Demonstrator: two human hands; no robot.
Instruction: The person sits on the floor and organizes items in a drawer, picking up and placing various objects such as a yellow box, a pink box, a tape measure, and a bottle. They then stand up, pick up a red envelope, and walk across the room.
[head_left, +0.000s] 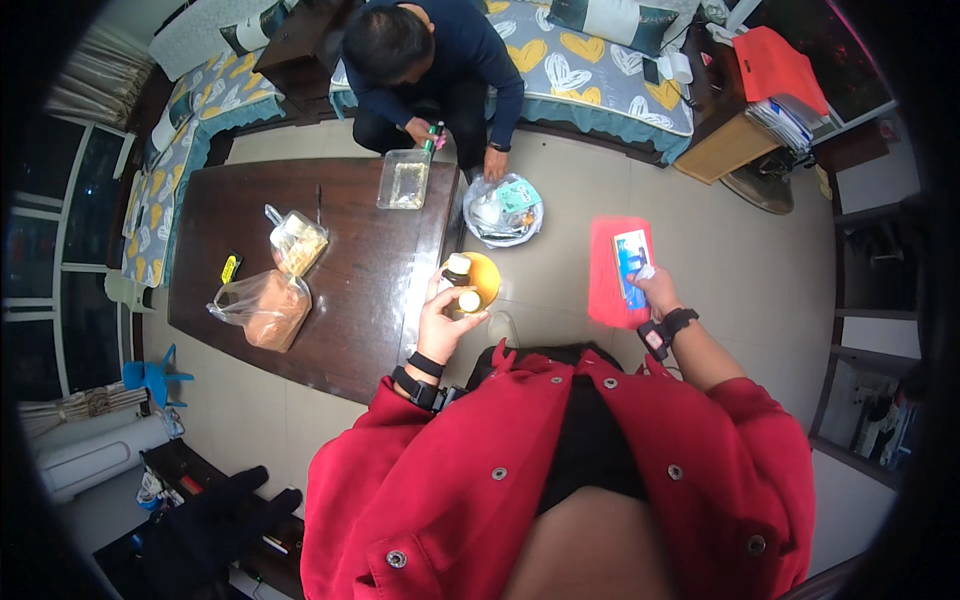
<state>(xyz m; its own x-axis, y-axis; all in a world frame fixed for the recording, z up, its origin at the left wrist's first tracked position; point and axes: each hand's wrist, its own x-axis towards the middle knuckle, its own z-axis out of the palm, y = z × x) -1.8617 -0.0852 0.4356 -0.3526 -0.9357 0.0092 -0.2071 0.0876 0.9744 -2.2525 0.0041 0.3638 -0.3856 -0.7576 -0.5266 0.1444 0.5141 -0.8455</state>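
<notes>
My left hand (440, 324) is closed around two small bottles by the table's right edge. One is a dark bottle (456, 276) with a white cap; the other bottle's pale cap (470, 301) faces up at me. Behind them shows a round yellow object (486, 277); I cannot tell whether the hand touches it. On the right, my right hand (658, 291) grips a flat blue-and-white box (632, 262) that bears print. Something white pokes out by the thumb. Beneath the box is a red rectangular plastic object (602, 277), whose support is unclear.
A dark wooden table (360, 300) holds bagged bread (277, 315), another food bag (300, 244) and a clear plastic container (405, 180). Across from me a seated person (442, 67) holds a green item and reaches into a lined trash bin (504, 210). A blue stool (156, 377) stands left.
</notes>
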